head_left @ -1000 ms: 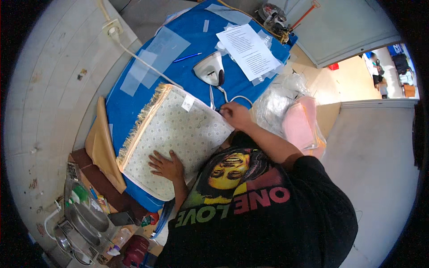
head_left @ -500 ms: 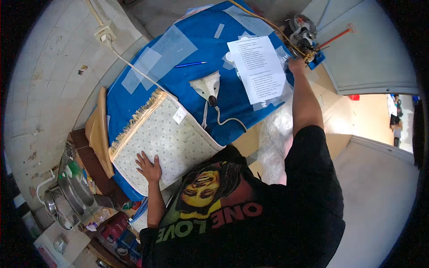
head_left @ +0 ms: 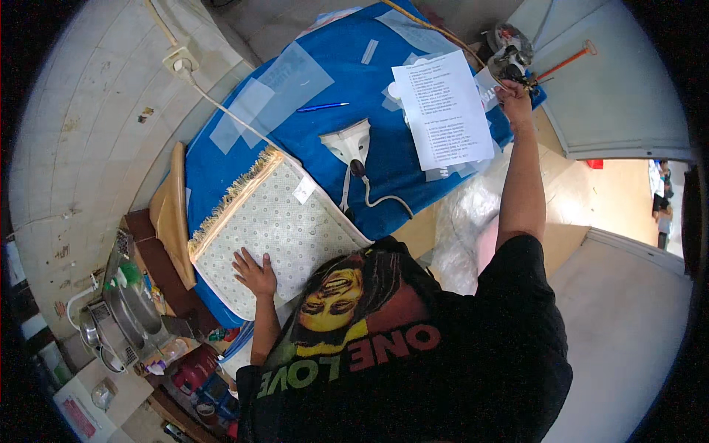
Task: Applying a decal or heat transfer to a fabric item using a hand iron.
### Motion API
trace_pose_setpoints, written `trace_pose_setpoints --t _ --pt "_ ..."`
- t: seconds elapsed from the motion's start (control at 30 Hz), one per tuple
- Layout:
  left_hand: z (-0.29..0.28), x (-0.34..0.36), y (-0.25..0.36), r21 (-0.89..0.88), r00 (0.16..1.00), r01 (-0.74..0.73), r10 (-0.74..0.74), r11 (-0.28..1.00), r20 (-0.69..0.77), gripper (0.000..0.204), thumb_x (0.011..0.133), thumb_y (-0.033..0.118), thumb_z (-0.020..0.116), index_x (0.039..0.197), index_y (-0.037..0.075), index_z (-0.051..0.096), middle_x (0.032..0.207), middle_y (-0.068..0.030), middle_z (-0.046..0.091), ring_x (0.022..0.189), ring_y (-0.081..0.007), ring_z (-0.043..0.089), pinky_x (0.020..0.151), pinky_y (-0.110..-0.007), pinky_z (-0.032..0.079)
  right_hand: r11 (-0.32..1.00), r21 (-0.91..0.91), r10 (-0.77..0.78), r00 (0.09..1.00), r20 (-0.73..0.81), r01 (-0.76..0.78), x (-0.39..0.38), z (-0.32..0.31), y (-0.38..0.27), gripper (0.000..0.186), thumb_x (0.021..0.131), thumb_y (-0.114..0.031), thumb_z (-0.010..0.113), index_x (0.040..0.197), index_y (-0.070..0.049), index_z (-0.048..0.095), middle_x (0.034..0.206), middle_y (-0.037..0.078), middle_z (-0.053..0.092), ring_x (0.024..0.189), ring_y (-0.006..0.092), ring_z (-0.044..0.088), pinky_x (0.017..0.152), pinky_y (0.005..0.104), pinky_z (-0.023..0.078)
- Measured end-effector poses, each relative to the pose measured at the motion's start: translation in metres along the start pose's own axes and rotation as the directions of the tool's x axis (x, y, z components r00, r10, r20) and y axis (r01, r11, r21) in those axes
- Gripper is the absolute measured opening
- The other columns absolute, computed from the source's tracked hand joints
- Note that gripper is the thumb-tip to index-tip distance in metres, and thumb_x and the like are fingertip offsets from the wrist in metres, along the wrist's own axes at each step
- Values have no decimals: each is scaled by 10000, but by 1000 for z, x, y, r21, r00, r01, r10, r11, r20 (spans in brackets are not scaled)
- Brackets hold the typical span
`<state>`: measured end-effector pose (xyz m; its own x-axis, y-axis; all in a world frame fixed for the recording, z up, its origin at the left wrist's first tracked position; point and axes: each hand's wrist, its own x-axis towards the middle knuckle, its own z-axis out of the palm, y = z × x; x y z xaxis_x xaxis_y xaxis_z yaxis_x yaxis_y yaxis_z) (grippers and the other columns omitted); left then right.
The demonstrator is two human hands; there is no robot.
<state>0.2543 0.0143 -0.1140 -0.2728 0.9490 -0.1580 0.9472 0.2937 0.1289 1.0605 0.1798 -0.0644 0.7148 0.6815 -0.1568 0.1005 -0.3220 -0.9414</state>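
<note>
My left hand (head_left: 255, 273) lies flat with fingers spread on a pale, dotted mat (head_left: 258, 229). The mat has a fringe (head_left: 233, 193) along its far left edge and a small white label (head_left: 303, 190). My right arm is stretched far to the right. Its hand (head_left: 515, 103) has curled fingers among small metal items (head_left: 509, 66) at the table's corner; what they grip is too small to make out. A white clothes iron (head_left: 347, 144) with a cord stands beyond the mat, beside a pair of scissors (head_left: 345, 193).
A printed sheet (head_left: 445, 111) and a blue pen (head_left: 323, 107) lie on the blue cloth (head_left: 295, 136). A power cord (head_left: 229, 114) runs from the wall socket (head_left: 179, 60) toward the mat. Clear plastic wrap (head_left: 458, 236) is beside the table's right edge. A sink (head_left: 133, 310) stands at left.
My right hand has shifted slightly, its fingers now showing more plainly beside the metal items. The whole view has moved a little. My left hand stays flat on the mat.
</note>
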Motion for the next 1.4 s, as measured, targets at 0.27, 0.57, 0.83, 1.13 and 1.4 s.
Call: trace_pose_setpoints --t 0.27,0.57,0.83,1.13,1.4 --pt "3 5 14 -51 999 -37 35 998 -29 830 1007 562 559 1634 84 302 1709 -237 180 1559 -522 109 1217 -700 50 779 -424 -464 879 104 462 -37 -19 -28 174 957 -101 635 1077 -65 757 936 71 768 852 189 716 792 338 552" --pt "3 8 13 -87 997 -61 56 994 -59 821 1004 549 583 1631 94 310 1699 -241 205 1555 -527 115 1216 -701 49 733 -471 -622 764 -172 491 -29 -39 -95 194 957 -184 643 1110 -100 728 968 134 762 912 272 738 822 372 553" --pt "9 -3 -4 -20 994 -6 4 1000 -111 840 928 558 667 1585 106 402 1682 -206 273 1552 -478 190 1213 -699 106 592 -136 -802 567 -187 794 -261 34 -297 262 1005 -116 692 1240 0 699 1107 146 762 1008 191 716 897 300 566" --pt "-27 13 -22 -185 996 -53 40 981 -74 646 979 566 581 1459 134 586 1577 -146 472 1499 -432 337 1163 -626 248 628 32 -393 282 875 778 -501 322 -162 293 973 -100 634 1254 -70 710 1008 253 721 919 337 734 764 400 586" --pt "-27 15 -54 -752 995 -100 67 651 -74 329 1020 376 584 1173 136 749 1483 -111 585 1454 -361 429 1183 -519 262 883 193 -337 290 896 429 -540 385 -36 320 934 -51 682 1253 -64 673 1182 145 739 881 224 732 704 359 584"
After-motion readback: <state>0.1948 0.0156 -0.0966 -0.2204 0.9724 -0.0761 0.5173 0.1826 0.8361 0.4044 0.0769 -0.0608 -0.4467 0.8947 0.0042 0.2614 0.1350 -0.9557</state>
